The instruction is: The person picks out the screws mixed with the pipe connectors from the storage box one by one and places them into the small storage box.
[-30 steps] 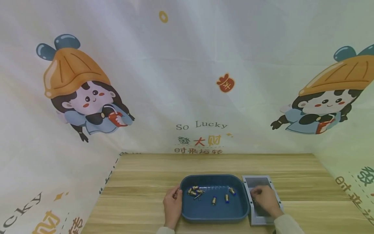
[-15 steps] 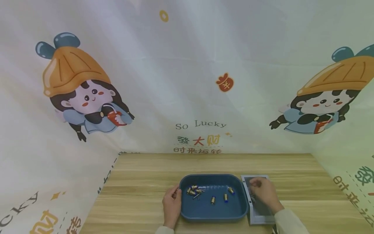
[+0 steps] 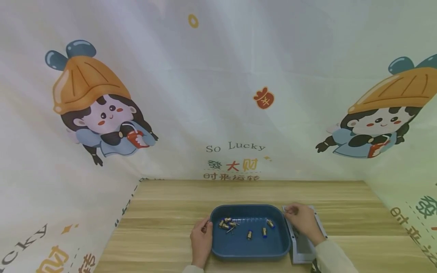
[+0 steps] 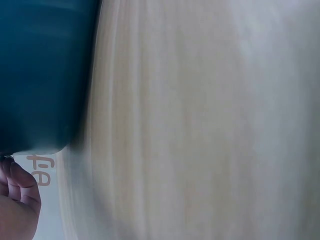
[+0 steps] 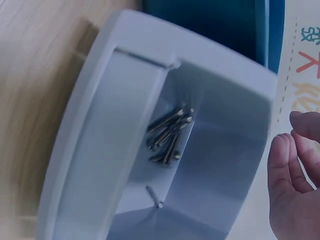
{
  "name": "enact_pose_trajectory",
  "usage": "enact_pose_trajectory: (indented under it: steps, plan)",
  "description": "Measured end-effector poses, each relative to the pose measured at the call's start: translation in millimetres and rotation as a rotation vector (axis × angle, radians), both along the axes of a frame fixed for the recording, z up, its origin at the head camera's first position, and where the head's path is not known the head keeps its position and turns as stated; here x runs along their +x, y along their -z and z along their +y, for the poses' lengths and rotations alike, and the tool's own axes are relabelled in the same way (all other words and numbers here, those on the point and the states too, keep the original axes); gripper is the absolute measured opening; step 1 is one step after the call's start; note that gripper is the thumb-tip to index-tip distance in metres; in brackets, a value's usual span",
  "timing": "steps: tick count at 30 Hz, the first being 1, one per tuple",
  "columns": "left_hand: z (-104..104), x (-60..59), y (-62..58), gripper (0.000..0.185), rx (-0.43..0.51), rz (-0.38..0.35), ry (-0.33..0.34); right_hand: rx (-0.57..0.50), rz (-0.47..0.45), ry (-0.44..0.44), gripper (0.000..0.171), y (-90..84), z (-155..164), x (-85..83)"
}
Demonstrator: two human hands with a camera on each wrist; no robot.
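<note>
Brass fittings [image 3: 250, 235], some with blue ends, lie on their sides in a blue tray [image 3: 235, 244] set on a wood-grain table [image 3: 164, 212]; several sit close together toward the tray's left end, with a few thin screws [image 3: 230, 229] just beside them, and three more are spread singly across the middle and right. At the tray's left end, the left hand [image 3: 201, 239] grips the rim with its fingers curled. Just beside the tray's right end is a grey box [image 3: 299, 258], its long side running away from the person. Inside it, the right wrist view shows metal screws heaped together [image 5: 167, 137] on the floor of the deeper part, and a single screw [image 5: 155, 197] lying apart from the heap. Above the box's far left corner, near the tray's right rim, the right hand [image 3: 303, 219] has its thumb and fingertips drawn together; whether they pinch anything small cannot be told. Pale sleeves [image 3: 332, 258] cover both forearms. Behind the table hangs a whitish cloth [image 3: 177, 94] printed with two figures in orange hats [image 3: 92, 81], a red pouch [image 3: 264, 98] and the words "So Lucky" [image 3: 235, 146] above coloured characters.
</note>
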State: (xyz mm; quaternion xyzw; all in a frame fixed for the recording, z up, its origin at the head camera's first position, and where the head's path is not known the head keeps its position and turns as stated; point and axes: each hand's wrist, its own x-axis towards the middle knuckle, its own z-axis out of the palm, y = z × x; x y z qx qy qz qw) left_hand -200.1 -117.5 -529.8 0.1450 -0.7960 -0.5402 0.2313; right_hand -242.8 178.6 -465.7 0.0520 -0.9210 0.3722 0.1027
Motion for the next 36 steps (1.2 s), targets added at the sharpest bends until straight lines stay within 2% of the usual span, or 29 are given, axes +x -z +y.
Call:
enact_pose_trajectory:
  steps: [11,18,22,36]
  plan:
    - [-1,-0.1,2.5,0.019,0.004,0.002,-0.008,-0.056,-0.015,-0.028,0.012,-2.2,-22,-2.0]
    - [-1,-0.2,2.9,0.019,0.001,0.008,-0.010,-0.095,0.009,-0.051,0.011,9.7,-34,-6.0]
    - [-1,-0.1,2.3,0.018,0.003,0.010,-0.007,-0.082,0.008,-0.059,0.011,15.1,-41,-6.9]
    - [1,0.0,1.1,0.019,0.033,-0.006,-0.008,-0.098,-0.029,-0.089,0.010,23.4,-65,-7.2]
